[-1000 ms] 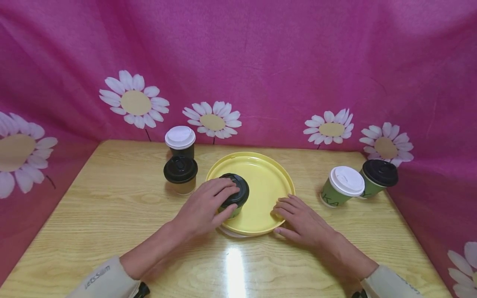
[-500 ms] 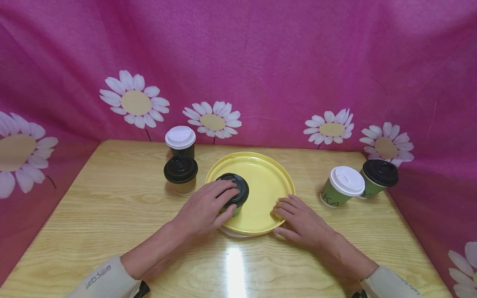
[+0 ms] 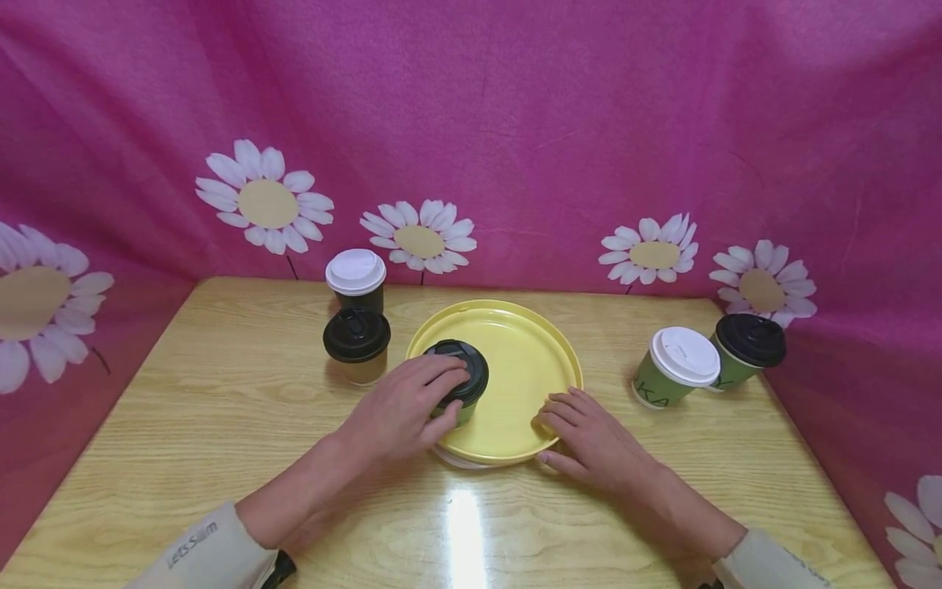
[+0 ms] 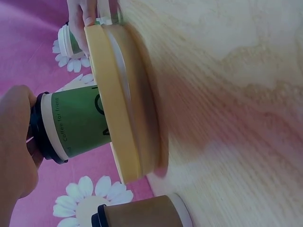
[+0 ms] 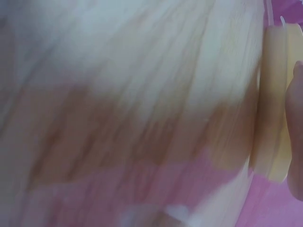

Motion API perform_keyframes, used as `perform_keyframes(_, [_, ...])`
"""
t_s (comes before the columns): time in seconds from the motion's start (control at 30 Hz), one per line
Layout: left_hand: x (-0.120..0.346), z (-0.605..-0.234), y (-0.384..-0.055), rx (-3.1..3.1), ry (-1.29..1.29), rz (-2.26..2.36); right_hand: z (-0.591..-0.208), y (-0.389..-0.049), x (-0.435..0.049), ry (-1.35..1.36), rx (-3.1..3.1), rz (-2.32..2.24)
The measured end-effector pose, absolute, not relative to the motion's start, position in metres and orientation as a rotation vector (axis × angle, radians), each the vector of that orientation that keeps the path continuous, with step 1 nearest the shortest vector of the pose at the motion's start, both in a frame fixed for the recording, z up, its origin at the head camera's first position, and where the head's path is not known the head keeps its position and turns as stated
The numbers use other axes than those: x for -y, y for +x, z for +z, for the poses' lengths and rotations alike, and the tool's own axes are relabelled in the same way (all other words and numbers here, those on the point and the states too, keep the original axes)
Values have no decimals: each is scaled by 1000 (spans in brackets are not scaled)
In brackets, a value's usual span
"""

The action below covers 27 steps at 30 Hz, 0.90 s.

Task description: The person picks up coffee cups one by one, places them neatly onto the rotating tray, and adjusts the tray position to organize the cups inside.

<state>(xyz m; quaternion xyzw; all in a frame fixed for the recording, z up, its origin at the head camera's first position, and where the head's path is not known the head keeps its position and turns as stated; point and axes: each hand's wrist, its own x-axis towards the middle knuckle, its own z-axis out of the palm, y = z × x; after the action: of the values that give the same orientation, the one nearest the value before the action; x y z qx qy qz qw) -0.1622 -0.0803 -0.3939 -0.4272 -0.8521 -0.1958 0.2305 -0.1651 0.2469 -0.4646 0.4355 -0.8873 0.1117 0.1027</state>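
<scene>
My left hand grips a green paper coffee cup by its black lid, fingers over the top and thumb at the near side. The cup stands upright at the left part of a round yellow tray; its base is hidden by the rim in the left wrist view. My right hand holds the tray's right near rim, fingers bent over the edge and thumb outside. Under the tray a round pale base shows in the left wrist view.
Left of the tray stand a brown cup with black lid and, behind it, a dark cup with white lid. On the right are a green cup with white lid and another with black lid. A pink flowered cloth hangs behind the wooden table.
The held cup and my left fingers have shifted very slightly to the left. My right hand stays at the tray rim, almost unmoved.
</scene>
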Motion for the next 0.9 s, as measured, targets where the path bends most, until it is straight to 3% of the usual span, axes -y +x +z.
perform_keyframes(0.9, [88,-385,-173,2394,-1194,-534,-462,-142,-224,1105,2677,296])
